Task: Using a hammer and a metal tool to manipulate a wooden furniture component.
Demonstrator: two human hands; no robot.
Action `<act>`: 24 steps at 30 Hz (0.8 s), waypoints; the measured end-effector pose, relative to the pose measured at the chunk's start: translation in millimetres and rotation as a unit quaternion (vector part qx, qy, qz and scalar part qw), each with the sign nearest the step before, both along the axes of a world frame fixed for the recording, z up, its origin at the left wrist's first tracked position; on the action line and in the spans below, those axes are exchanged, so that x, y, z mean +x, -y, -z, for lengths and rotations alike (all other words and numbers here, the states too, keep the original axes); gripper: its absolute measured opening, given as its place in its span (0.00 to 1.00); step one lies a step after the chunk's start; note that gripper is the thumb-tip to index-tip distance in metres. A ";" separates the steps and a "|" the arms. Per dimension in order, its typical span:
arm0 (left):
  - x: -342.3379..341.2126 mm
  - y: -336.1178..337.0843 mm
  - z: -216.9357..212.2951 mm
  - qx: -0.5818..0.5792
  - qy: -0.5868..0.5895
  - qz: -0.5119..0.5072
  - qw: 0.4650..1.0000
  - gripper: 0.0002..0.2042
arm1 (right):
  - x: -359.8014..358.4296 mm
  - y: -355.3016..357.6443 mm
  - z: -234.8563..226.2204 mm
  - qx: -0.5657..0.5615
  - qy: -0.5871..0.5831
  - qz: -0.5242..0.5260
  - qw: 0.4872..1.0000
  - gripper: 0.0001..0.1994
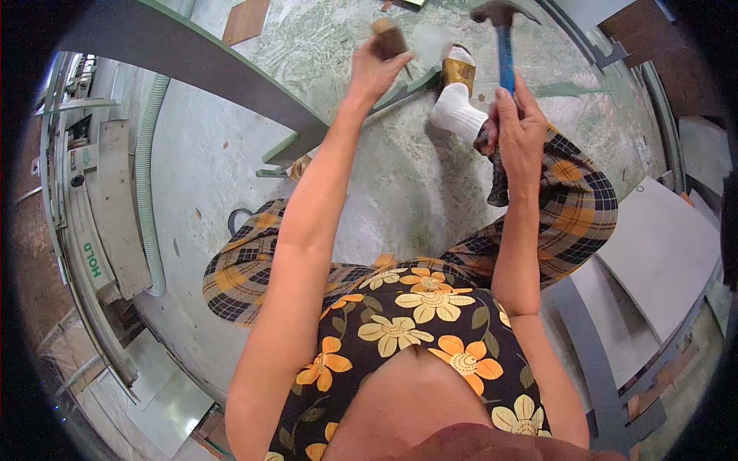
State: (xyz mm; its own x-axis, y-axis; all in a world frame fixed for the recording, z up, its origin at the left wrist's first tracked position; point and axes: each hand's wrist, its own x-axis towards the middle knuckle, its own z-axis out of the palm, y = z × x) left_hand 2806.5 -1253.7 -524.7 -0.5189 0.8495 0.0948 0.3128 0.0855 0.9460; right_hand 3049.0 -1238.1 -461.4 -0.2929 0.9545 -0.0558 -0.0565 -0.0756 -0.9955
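Note:
In my right hand (pixel 519 127) is a claw hammer (pixel 504 58). Its blue shaft points up with the head at the top, and its black grip hangs below my fist. My left hand (pixel 370 75) is raised at the upper middle, closed round a blurred brown wooden-looking piece (pixel 389 40). A thin dark tip sticks out beside the fingers, and I cannot make out its kind. Beyond the left forearm lies a long dark grey board (pixel 231 73). A narrow grey-green strip (pixel 403 94) runs from near that wrist toward my foot in a white sock (pixel 459 111).
Concrete floor (pixel 384 200) spreads under me between my plaid-trousered legs. At left are a ribbed hose (pixel 146 184) and a pale machine (pixel 115 215). Flat panels (pixel 661 246) and grey strips (pixel 588 346) lie at right. A brown wooden offcut (pixel 246 21) rests at the top.

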 end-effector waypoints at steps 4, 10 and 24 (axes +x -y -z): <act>16.8 -32.6 5.3 0.045 -0.019 0.034 0.998 0.22 | 7.5 -2.0 -9.6 -0.004 0.011 0.023 1.000 0.21; 35.2 -55.5 28.7 0.040 -0.043 0.046 0.997 0.22 | 9.7 -2.6 -4.6 0.008 0.039 0.023 0.999 0.21; -19.0 -12.8 29.6 -0.036 -0.050 -0.007 0.998 0.22 | -7.2 18.1 15.7 -0.061 0.053 -0.044 0.996 0.21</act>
